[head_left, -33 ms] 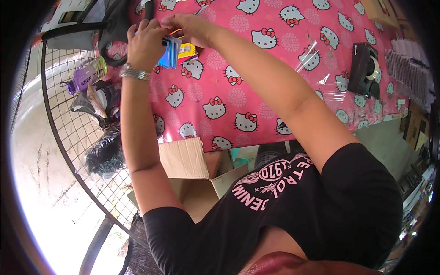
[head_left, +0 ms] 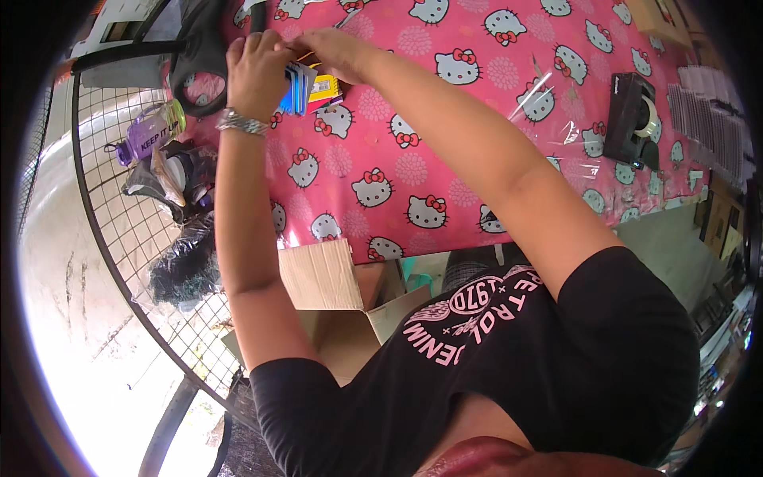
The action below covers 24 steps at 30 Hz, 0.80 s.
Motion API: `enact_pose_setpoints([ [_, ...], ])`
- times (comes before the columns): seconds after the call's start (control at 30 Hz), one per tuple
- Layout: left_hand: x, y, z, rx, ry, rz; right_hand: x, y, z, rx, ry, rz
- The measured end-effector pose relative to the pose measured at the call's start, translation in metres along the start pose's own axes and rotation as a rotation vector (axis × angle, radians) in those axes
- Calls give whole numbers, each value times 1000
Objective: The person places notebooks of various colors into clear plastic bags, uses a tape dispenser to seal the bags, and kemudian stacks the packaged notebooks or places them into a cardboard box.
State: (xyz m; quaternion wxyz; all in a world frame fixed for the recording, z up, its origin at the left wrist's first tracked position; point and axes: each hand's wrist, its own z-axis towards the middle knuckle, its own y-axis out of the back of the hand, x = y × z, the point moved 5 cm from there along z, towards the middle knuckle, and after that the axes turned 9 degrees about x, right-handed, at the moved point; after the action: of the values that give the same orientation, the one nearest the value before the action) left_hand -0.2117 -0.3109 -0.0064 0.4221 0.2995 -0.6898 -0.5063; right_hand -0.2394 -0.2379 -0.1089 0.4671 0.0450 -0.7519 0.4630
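At the far left of the table, my left hand (head_left: 258, 73) is closed around a stack of thin blue, flat pieces (head_left: 296, 89) with pale edges. Their kind is not clear. My right hand (head_left: 330, 52) bends over the stack's far end, fingers drawn together beside the left fingertips. A thin orange strip shows under the right fingers; what they pinch is hidden. Right beside the stack lies a yellow pack (head_left: 324, 86) with a barcode, a red and dark edge showing below it.
A pink patterned cloth (head_left: 413, 167) covers the table. A tape dispenser (head_left: 633, 119) stands at the right, near clear plastic film (head_left: 548, 131). A purple-green bottle (head_left: 151, 131) and dark bags rest by a wire rack (head_left: 99, 171) at left. An open cardboard box (head_left: 318, 274) sits below the table edge.
My left hand and forearm have shifted slightly to the right. The blue stack has moved a little up, and my right hand has dipped slightly.
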Motion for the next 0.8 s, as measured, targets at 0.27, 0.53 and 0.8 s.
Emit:
enact_pose_setpoints([
  [0.27, 0, -168, -20, -121, 982, -2197, -59, 89, -2, -610, -27, -967],
  [0.53, -23, -176, -77, 27, 887, -2224, -37, 11, -56, -511, -418, -311],
  [0.8, -86, -141, -69, -420, 576, -2241, -29, 36, -67, -39, 93, -701],
])
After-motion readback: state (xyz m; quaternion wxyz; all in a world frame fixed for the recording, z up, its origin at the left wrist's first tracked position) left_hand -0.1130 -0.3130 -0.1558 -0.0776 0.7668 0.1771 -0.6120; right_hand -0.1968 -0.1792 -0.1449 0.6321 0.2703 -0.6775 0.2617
